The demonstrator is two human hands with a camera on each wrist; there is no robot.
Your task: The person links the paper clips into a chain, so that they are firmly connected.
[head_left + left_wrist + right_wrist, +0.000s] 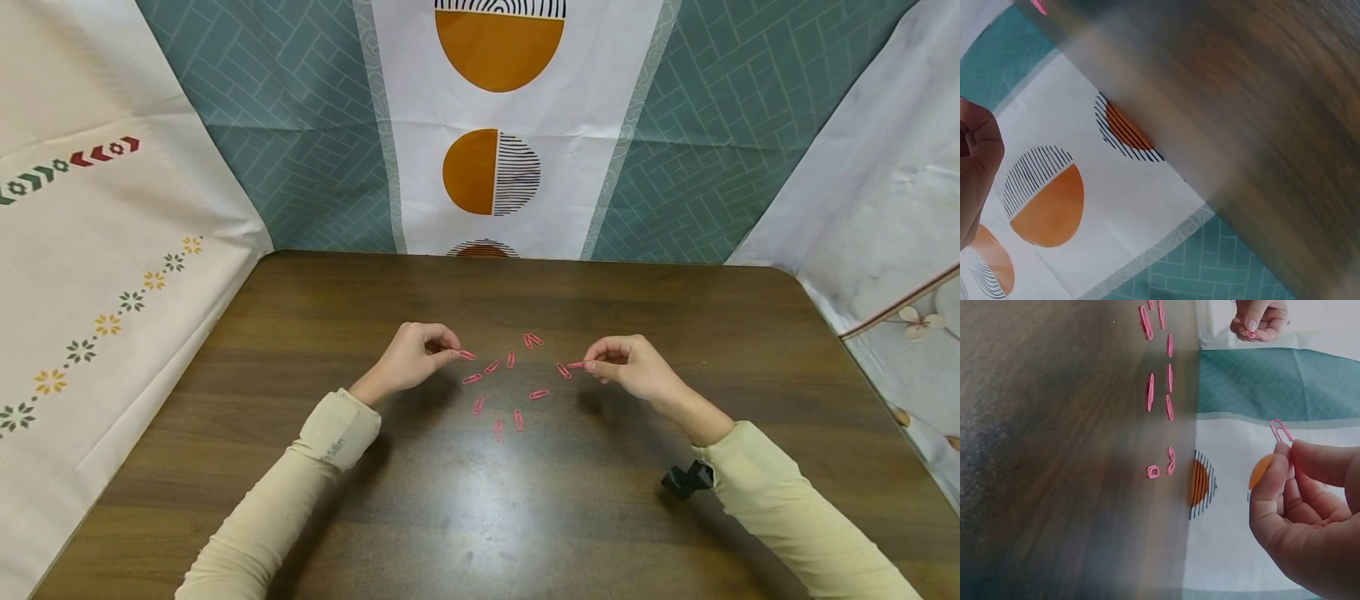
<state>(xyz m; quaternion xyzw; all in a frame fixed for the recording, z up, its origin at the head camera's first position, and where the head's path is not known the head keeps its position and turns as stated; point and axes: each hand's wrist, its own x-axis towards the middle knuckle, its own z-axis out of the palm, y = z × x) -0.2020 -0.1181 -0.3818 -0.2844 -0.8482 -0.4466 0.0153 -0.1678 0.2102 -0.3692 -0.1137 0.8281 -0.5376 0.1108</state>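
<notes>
Right-held paper clip: pink wire, raised above counter; presumably light, springy, smooth; best pinched at one end loop. Left-held paper clip: same type, same handling expected. Right grip: thumb and forefinger tips nearly together, pinching clip by one end, far loop projecting. Left grip: similarly narrow, pinching clip, end projecting toward right edge. Loose clips: scattered between hands, roughly midway between left and right edges, short of far edge.
</notes>
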